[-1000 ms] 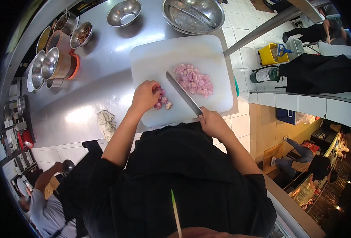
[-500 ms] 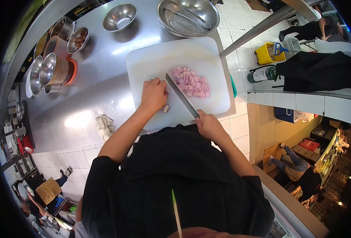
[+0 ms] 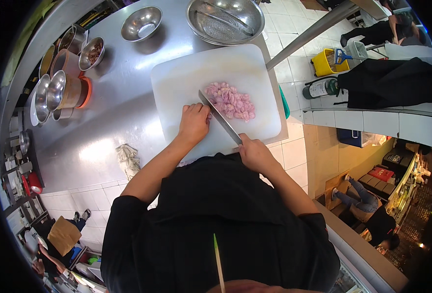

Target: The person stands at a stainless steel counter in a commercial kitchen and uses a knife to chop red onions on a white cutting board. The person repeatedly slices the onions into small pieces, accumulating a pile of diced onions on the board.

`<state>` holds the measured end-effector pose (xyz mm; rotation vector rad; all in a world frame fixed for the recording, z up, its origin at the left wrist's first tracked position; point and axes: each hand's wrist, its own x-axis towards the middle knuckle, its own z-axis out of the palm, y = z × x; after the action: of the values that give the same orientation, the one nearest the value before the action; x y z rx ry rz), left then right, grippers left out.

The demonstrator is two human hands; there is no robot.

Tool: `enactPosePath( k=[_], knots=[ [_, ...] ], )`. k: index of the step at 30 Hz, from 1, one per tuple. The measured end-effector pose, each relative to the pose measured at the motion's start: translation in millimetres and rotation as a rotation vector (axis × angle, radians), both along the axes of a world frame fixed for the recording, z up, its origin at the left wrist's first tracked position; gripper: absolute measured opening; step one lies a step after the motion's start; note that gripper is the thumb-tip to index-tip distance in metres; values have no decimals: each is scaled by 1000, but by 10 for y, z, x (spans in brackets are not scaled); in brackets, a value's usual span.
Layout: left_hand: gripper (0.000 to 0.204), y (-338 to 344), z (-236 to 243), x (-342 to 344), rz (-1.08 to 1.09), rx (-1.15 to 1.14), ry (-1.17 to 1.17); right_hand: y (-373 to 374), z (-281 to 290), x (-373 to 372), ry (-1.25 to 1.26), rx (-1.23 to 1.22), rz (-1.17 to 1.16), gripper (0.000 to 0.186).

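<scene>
A large white cutting board [image 3: 177, 80] lies on the steel table in front of me. On it rests a heap of small pink pieces [image 3: 230, 100], whose kind I cannot make out. My right hand [image 3: 255, 152] grips the handle of a long kitchen knife [image 3: 221, 117]. The blade slants up and left, along the heap's left side. My left hand [image 3: 195, 122] is closed, fingers curled down on the board close against the blade's left face. Whatever it pinches is mostly hidden under the fingers.
Behind the board sit a steel bowl [image 3: 141, 24] and a perforated strainer [image 3: 216, 31] with tongs in it. Stacked bowls and containers [image 3: 56, 90] stand at the left. A crumpled cloth [image 3: 128, 160] lies left of my arm. A metal post [image 3: 313, 34] rises past the table's right corner.
My left hand has shifted right and down, up against the knife blade. A small pale piece that lay beside its wrist no longer shows. The right hand keeps its grip on the knife.
</scene>
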<state>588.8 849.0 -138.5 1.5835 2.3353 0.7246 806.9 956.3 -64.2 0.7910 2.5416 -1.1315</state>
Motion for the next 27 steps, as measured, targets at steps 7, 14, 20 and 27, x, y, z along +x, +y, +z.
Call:
enactPosePath(
  k=[7, 14, 20, 27],
  knots=[
    [19, -97, 228, 110, -81, 45, -45, 7, -6, 5, 9, 14, 5, 24],
    [17, -93, 105, 106, -112, 28, -73, -9, -8, 24, 52, 76, 8, 22],
    [13, -57, 47, 109, -2, -8, -53, -55, 41, 34, -13, 155, 49, 20],
    [12, -53, 45, 121, -6, -2, -5, -75, 62, 107, 54, 154, 49, 22]
  ],
)
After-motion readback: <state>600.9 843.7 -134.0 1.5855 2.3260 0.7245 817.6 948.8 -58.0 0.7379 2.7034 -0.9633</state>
